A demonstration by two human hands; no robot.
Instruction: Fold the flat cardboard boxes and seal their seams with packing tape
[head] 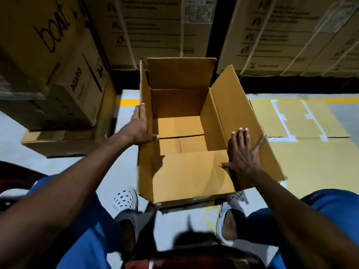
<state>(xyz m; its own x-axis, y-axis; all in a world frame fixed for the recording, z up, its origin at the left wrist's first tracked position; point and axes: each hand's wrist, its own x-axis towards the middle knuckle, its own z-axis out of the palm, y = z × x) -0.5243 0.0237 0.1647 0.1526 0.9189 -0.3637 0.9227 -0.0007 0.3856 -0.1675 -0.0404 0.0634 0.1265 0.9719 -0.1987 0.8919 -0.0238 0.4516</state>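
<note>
Left hand point(140, 126) flat against the outside of the left flap, fingers straight and together, thumb hooked over the flap's inner edge. Right hand point(244, 152) spread wide on the inner face of the right flap point(240, 113), fingers fanned, thumb reaching out onto the near flap point(190, 171). Open cardboard box point(180, 131) standing upright on the floor point(124, 167) between the two hands, top flaps up and out, bottom flaps folded shut inside. Far flap point(179, 73) upright. Near flap tipped inward over the opening. Just below the box, two feet in white perforated clogs point(125, 199), blue trouser legs either side. Off to the right, flattened cardboard point(303, 121) on the floor with white tape strips point(279, 115). Behind and to the left, stacked printed cartons point(58, 74).
</note>
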